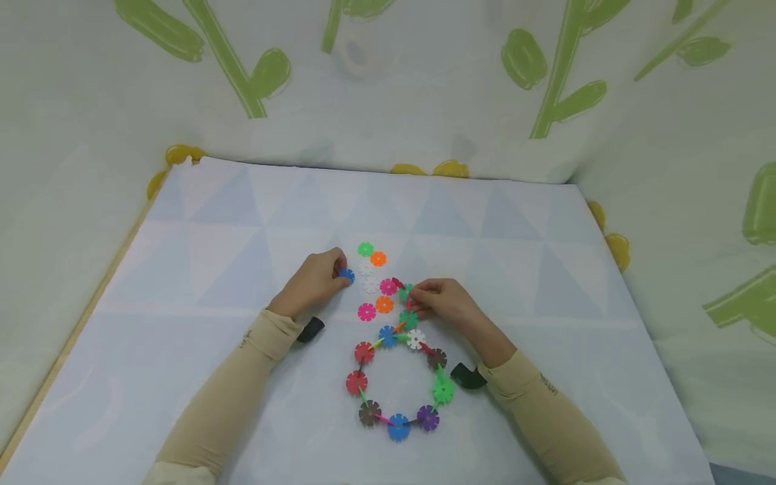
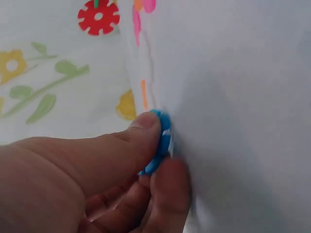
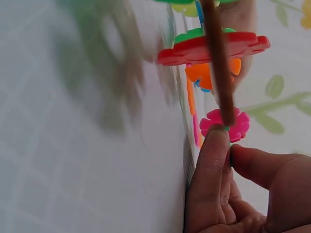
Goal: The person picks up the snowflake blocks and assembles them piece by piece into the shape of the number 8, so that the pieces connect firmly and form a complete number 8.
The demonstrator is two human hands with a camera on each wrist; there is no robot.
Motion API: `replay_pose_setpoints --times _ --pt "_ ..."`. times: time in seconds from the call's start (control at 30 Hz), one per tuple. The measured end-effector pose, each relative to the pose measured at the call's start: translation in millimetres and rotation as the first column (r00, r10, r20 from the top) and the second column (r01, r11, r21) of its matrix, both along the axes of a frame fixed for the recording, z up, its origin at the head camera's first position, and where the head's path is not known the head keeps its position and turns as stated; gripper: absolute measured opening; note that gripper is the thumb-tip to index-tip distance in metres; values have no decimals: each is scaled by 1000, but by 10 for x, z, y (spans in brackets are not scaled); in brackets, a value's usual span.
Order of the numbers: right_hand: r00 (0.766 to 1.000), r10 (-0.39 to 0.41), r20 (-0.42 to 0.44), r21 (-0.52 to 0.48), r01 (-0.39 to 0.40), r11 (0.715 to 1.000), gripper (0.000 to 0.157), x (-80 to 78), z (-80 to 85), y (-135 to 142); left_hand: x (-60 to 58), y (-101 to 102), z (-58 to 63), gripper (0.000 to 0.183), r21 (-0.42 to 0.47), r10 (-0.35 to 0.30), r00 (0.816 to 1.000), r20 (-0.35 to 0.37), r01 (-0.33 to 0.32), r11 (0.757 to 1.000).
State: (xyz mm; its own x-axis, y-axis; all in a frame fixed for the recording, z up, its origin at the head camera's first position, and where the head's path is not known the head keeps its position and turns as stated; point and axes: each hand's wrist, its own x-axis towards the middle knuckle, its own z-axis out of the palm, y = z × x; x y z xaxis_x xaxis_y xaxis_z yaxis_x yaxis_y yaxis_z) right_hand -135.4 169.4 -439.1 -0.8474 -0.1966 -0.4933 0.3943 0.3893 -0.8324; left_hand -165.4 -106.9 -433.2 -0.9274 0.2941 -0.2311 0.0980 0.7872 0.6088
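My left hand (image 1: 314,277) pinches a blue notched plastic disc (image 1: 347,275) between thumb and fingers, close over the tabletop. In the left wrist view the blue disc (image 2: 163,138) is partly covered by the thumb. On the other side, my right hand (image 1: 447,300) pinches a green notched disc (image 1: 405,292) near the upper end of a linked chain. A pink disc (image 3: 238,125) shows just beyond the right fingertips. From there the chain runs down into a closed ring of interlocked discs, including a white disc (image 1: 415,339) and a purple disc (image 1: 428,417).
Between the hands lie loose discs: green (image 1: 366,249), orange (image 1: 378,259), white (image 1: 370,286) and pink (image 1: 366,312) among them. The table (image 1: 151,377) has a pale triangle-patterned cover. A leaf-printed white curtain (image 1: 388,101) stands behind it. Black pieces (image 1: 312,330) sit beside both wrists.
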Motion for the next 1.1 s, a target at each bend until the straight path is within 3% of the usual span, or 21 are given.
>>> replay_pose_setpoints --times 0.13,0.3,0.67,0.97,1.1 --pt "1000 -3 -2 -1 3 1000 29 8 -14 13 -8 -59 20 18 37 37 999 33 -38 999" --pt "1000 1 1 -11 -1 1000 30 16 -8 22 -28 -53 12 24 93 52 993 105 -62 994" --pt "1000 24 3 -43 -24 999 28 24 -29 18 -21 210 -66 27 281 29 961 273 -109 953" --pt "1000 7 11 -15 -7 1000 30 15 -24 -25 8 322 -87 28 372 74 946 316 -196 907" --pt "1000 9 4 -14 -9 1000 30 25 -6 -35 15 326 -90 29 400 75 947 311 -202 894"
